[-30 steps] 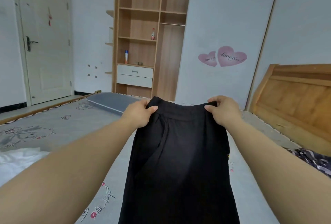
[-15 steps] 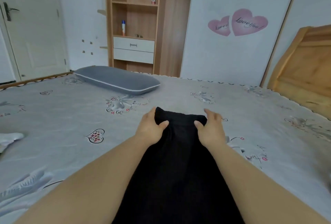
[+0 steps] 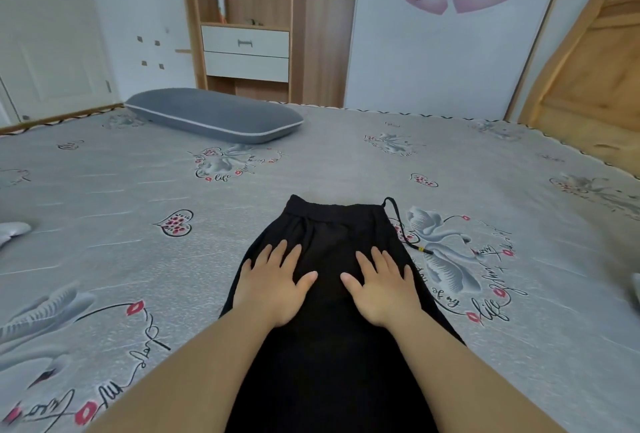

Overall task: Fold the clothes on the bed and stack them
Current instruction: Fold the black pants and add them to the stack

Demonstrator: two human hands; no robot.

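On the bed [image 3: 104,190], black trousers [image 3: 332,346] run lengthwise away from the person; left hand [image 3: 273,289] and right hand [image 3: 382,289] press flat, fingers straight, equally near the waistband [image 3: 337,212]

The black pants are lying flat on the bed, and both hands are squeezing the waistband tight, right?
Not quite. The black pants do lie flat on the bed, but the head view shows the left hand and right hand pressing flat below the waistband, fingers straight, not squeezing it.
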